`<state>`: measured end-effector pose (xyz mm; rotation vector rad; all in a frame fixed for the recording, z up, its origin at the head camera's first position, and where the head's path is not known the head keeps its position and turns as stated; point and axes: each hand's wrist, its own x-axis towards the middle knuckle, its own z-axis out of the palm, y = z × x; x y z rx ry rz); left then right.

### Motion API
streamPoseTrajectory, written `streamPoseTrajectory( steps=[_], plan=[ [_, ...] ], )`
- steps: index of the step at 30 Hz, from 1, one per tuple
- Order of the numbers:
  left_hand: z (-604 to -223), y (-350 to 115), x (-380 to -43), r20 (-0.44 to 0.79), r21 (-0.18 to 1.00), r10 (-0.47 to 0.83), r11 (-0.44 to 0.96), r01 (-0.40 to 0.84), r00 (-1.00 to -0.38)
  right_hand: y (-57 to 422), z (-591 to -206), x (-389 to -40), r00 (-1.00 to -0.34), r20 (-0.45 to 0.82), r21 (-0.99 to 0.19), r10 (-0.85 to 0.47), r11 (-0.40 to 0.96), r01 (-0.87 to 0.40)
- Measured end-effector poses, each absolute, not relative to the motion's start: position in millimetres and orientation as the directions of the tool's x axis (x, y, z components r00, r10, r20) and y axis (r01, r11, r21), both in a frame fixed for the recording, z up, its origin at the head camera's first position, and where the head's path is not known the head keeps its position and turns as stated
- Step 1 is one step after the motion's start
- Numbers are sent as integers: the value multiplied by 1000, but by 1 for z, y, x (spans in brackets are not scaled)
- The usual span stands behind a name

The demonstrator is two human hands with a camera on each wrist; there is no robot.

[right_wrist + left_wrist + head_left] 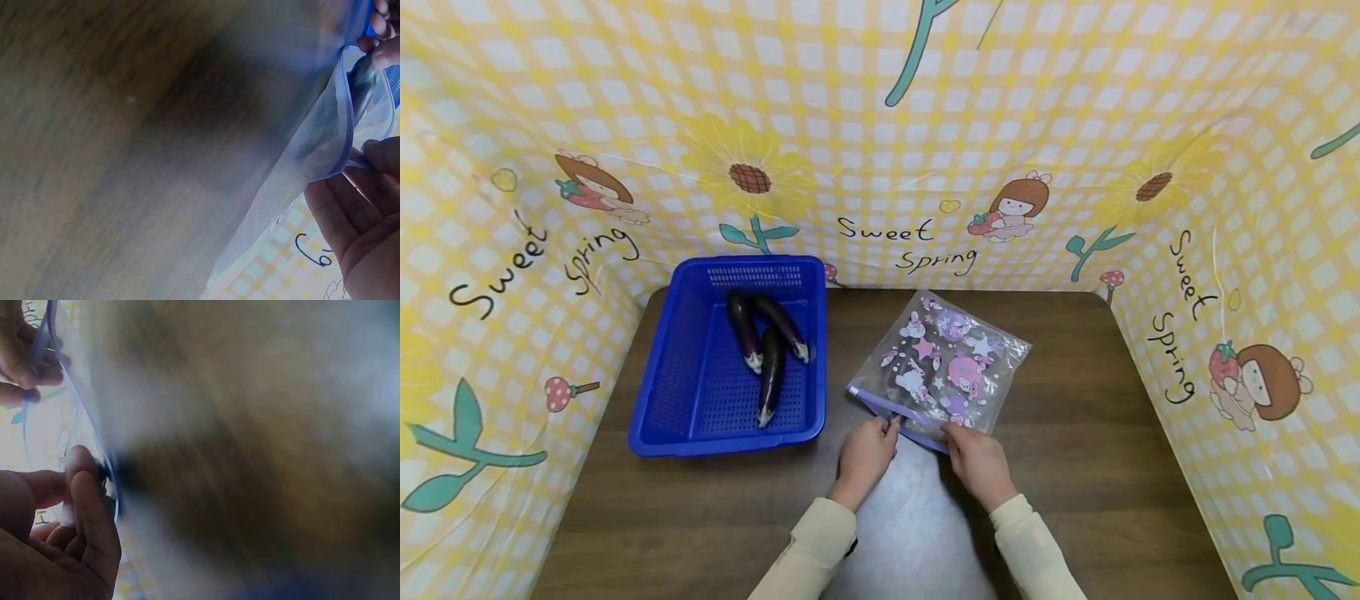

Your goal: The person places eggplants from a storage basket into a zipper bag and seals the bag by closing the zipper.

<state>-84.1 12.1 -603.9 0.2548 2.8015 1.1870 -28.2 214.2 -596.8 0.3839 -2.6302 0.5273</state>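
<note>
A clear zip bag with pink and purple cartoon prints lies slanted on the table, its purple zip edge toward me. My left hand pinches that edge near its middle. Farther right along the same edge, my right hand holds the bag between thumb and fingers. The right wrist view shows the bag's mouth parted between the hands. Something dark shows inside the mouth by the left fingertips; I cannot tell what it is. In the left wrist view the left hand is at the purple edge.
A blue plastic basket stands left of the bag with three dark eggplants lying in it. The brown wooden table is walled on the back and both sides by a yellow checked cloth.
</note>
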Motion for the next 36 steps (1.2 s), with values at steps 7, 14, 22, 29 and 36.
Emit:
streamPoseTrajectory(
  steps=[7, 14, 22, 29, 36],
  plan=[
    [-610, 27, -93, -103, 861, 144, 508, -16, -984, 215, -597, -29, -864, 469, -303, -182, 886, -351],
    [-613, 38, -101, -208, 909, 93, 386, -157, -974, 216, -597, -29, -862, 472, -300, -186, 885, -356],
    [-614, 46, -106, -297, 916, 9, 286, -282, -955, 215, -596, -29, -859, 474, -293, -194, 885, -362],
    [-618, 51, -112, -390, 914, -25, 107, -390, -921, 213, -593, -30, -878, 436, -306, -200, 884, -353],
    [-617, 53, -116, -452, 891, 6, 55, -451, -892, 212, -590, -29, -882, 427, -311, -198, 884, -349]
  ],
)
